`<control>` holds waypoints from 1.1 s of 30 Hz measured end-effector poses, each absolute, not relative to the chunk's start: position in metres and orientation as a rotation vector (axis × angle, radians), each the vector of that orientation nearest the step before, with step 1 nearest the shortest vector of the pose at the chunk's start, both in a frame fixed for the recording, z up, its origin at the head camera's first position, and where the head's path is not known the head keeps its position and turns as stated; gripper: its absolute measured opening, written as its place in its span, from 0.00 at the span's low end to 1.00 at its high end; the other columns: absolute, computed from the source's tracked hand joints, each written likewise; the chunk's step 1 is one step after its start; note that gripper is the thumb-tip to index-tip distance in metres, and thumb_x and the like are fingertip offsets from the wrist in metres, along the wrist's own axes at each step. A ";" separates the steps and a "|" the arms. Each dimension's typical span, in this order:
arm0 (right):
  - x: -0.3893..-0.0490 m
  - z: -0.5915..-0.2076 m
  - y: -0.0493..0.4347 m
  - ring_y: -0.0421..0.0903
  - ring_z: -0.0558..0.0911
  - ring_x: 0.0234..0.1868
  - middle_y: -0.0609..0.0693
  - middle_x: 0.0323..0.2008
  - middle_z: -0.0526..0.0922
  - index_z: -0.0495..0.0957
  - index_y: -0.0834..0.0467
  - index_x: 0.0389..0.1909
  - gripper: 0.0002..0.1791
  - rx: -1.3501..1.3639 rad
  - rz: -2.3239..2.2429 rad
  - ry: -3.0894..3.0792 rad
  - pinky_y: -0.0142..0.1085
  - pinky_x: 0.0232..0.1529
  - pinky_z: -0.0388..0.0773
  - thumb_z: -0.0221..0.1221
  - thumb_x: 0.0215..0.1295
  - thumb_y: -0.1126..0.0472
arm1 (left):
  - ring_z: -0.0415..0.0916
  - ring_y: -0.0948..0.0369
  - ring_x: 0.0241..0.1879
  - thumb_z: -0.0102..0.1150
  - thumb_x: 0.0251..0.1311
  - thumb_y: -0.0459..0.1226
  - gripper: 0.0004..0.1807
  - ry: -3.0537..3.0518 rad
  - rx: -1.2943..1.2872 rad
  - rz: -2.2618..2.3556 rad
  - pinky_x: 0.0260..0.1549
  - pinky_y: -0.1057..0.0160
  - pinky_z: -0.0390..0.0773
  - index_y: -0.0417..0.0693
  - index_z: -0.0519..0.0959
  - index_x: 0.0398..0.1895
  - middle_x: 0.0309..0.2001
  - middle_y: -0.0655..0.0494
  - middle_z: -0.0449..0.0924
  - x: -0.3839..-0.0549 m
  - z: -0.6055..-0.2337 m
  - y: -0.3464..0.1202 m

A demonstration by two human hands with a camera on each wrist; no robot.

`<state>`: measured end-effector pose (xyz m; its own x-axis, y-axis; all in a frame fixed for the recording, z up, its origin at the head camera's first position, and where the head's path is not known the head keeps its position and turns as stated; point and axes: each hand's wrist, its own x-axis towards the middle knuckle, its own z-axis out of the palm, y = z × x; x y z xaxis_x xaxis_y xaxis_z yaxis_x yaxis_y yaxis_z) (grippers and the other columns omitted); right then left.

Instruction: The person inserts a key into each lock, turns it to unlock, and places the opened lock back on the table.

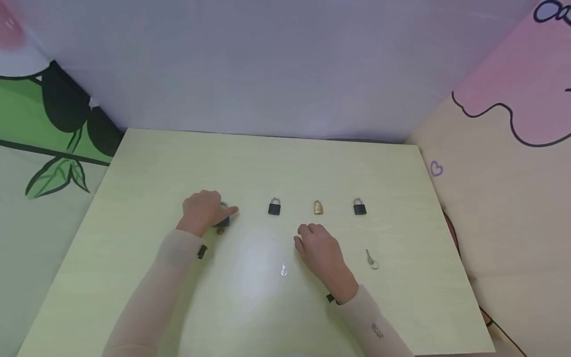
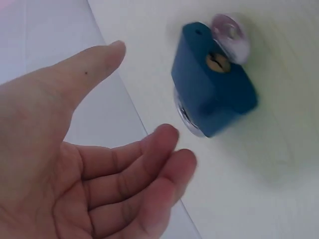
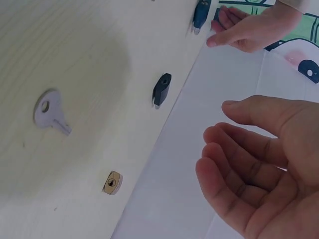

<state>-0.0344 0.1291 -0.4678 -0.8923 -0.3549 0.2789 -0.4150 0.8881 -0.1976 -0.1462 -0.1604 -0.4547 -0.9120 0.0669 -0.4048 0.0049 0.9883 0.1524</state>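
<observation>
A blue padlock (image 2: 202, 82) lies on the table with its brass keyhole showing, and a round silver key head (image 2: 233, 40) overlaps its keyhole end in the left wrist view. Over it in the head view is my left hand (image 1: 202, 212), thumb stretched out and fingers loosely bent, holding nothing. A gap separates those fingers from the padlock in the left wrist view. My right hand (image 1: 322, 253) hovers above the table, fingers relaxed with nothing in them. Beyond it is a small brass padlock (image 1: 318, 208); a small silver key (image 1: 284, 270) lies to its left.
In the row beside the blue padlock are a black padlock (image 1: 274, 207) and, farther right, another dark padlock (image 1: 359, 207). A key on a ring (image 1: 371, 261) lies right of my right hand. The pale table (image 1: 267, 161) meets a lilac wall at its far edge.
</observation>
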 end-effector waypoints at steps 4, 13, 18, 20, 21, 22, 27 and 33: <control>-0.033 -0.469 0.133 0.46 0.77 0.27 0.51 0.27 0.79 0.81 0.60 0.35 0.08 0.591 0.362 -2.803 0.33 0.21 0.75 0.69 0.60 0.62 | 0.61 0.59 0.17 0.56 0.61 0.64 0.33 2.762 0.101 0.226 0.17 0.61 0.60 0.47 0.69 0.15 0.15 0.57 0.59 -0.150 -0.452 -0.146; -0.029 -0.467 0.132 0.44 0.76 0.27 0.50 0.28 0.79 0.81 0.60 0.37 0.09 0.580 0.367 -2.866 0.31 0.22 0.74 0.69 0.60 0.61 | 0.63 0.58 0.19 0.56 0.61 0.64 0.31 2.781 0.267 0.240 0.19 0.60 0.63 0.47 0.72 0.18 0.17 0.56 0.61 -0.166 -0.460 -0.097; -0.029 -0.466 0.131 0.44 0.76 0.28 0.50 0.29 0.79 0.81 0.60 0.38 0.09 0.576 0.380 -2.867 0.32 0.22 0.75 0.69 0.61 0.61 | 0.64 0.58 0.19 0.55 0.63 0.63 0.30 2.748 0.353 0.234 0.19 0.60 0.61 0.47 0.74 0.19 0.17 0.56 0.62 -0.173 -0.470 -0.070; -0.029 -0.466 0.132 0.45 0.77 0.28 0.50 0.29 0.79 0.81 0.60 0.37 0.09 0.573 0.384 -2.861 0.33 0.22 0.75 0.69 0.61 0.61 | 0.64 0.59 0.19 0.56 0.63 0.62 0.29 2.729 0.366 0.227 0.18 0.61 0.61 0.47 0.75 0.20 0.18 0.56 0.62 -0.175 -0.475 -0.063; -0.028 -0.466 0.132 0.45 0.77 0.28 0.50 0.29 0.79 0.81 0.60 0.37 0.09 0.570 0.385 -2.859 0.33 0.22 0.76 0.69 0.61 0.61 | 0.65 0.59 0.19 0.57 0.63 0.62 0.29 2.722 0.369 0.219 0.18 0.61 0.62 0.47 0.76 0.20 0.18 0.56 0.62 -0.175 -0.478 -0.060; -0.028 -0.467 0.133 0.45 0.77 0.28 0.50 0.29 0.79 0.81 0.60 0.37 0.09 0.567 0.384 -2.858 0.34 0.23 0.76 0.69 0.61 0.60 | 0.65 0.59 0.19 0.57 0.63 0.62 0.29 2.718 0.373 0.213 0.18 0.61 0.62 0.47 0.76 0.21 0.18 0.56 0.63 -0.176 -0.480 -0.058; -0.027 -0.467 0.134 0.45 0.78 0.29 0.50 0.30 0.80 0.81 0.60 0.38 0.09 0.552 0.403 -2.859 0.34 0.24 0.77 0.69 0.61 0.60 | 0.65 0.59 0.19 0.59 0.62 0.61 0.28 2.719 0.398 0.211 0.18 0.61 0.62 0.46 0.76 0.21 0.18 0.56 0.63 -0.176 -0.485 -0.051; -0.026 -0.467 0.135 0.44 0.78 0.30 0.49 0.31 0.80 0.82 0.59 0.39 0.09 0.544 0.437 -2.890 0.33 0.24 0.77 0.68 0.63 0.59 | 0.65 0.59 0.20 0.61 0.63 0.58 0.26 2.703 0.414 0.200 0.19 0.61 0.64 0.46 0.75 0.22 0.18 0.56 0.66 -0.174 -0.483 -0.045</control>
<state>-0.0260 0.1350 -0.4674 -0.9194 -0.3287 0.2160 -0.3779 0.8905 -0.2534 -0.1745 -0.0451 -0.4829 -0.8773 0.3144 -0.3626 0.2575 0.9460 0.1970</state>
